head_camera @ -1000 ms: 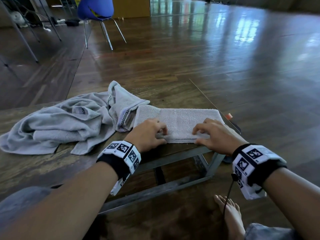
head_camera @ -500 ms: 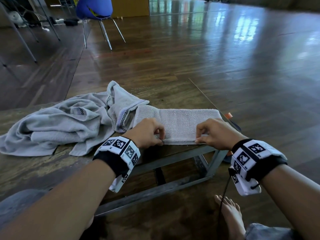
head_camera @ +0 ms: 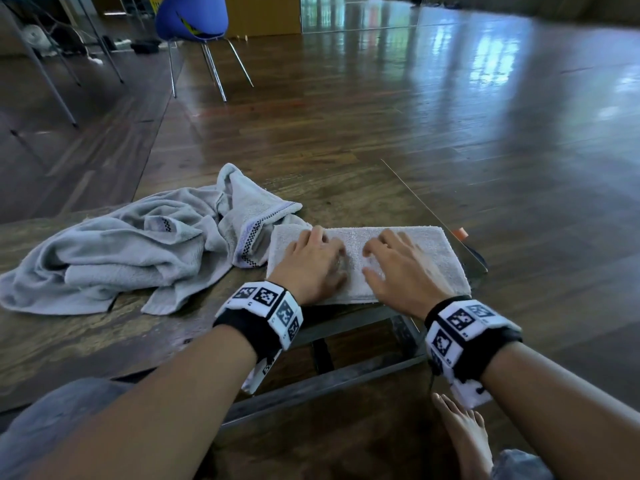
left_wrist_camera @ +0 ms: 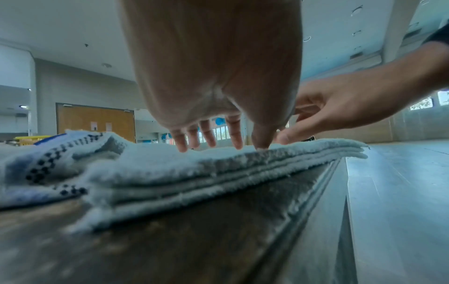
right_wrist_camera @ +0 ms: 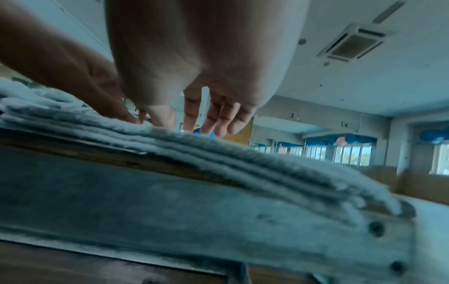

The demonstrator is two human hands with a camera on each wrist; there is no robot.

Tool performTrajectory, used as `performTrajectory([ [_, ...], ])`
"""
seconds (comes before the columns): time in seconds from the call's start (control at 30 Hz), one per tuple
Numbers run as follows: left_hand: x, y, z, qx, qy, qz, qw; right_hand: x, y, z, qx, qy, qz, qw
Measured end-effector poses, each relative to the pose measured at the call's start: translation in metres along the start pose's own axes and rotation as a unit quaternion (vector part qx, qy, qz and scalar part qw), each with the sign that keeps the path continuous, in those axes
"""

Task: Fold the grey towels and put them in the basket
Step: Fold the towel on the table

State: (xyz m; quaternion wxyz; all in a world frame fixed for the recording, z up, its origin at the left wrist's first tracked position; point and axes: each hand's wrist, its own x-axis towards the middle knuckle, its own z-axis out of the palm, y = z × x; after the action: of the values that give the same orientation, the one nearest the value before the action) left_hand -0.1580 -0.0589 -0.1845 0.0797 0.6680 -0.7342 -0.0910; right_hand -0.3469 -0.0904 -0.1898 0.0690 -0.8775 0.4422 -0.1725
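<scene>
You're at the pressing stage of the fold. The folded grey towel (head_camera: 398,268) lies as a flat rectangle at the near right corner of the low wooden table (head_camera: 104,341), its near edge about flush w/ the table's front edge. Your left hand (head_camera: 311,265) rests palm-down on its left half, fingers straight and spread, holding nothing. Your right hand (head_camera: 401,268) lies just beside it on the middle of the towel, fingers likewise extended and flat, nothing pinched. The left wrist view shows the fingertips (left_wrist_camera: 209,134) touching the top layer, and several stacked layers along the near edge, so the towel looks folded more than once.

The 2nd grey towel (head_camera: 131,258), w/ a checkered trim band, sits crumpled to the left, one corner touching or lapping the folded one; can't tell which from here.

No basket shows in any view, so I can't say where it is. There's an orange-tipped item (head_camera: 460,233) past the table's right corner, too small to ID.

Next move, as I read it: either one more fold across to halve the length, or slide both hands under the ends and lift the stack w/o letting the layers slip. Keep it level. You'll need to locate the basket first. Then pull the crumpled towel over and spread it flat.
</scene>
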Motion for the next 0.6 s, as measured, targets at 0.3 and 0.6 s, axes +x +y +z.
performTrajectory([
  [0.3, -0.001, -0.016, 0.018, 0.000, -0.120, -0.052, 0.991, -0.002, 0.001, 0.028, -0.022, -0.135, 0.038, 0.990],
  [0.6, 0.001, -0.032, 0.017, -0.004, -0.132, -0.091, 0.987, -0.002, 0.033, 0.021, -0.038, -0.159, 0.119, 0.979],
])
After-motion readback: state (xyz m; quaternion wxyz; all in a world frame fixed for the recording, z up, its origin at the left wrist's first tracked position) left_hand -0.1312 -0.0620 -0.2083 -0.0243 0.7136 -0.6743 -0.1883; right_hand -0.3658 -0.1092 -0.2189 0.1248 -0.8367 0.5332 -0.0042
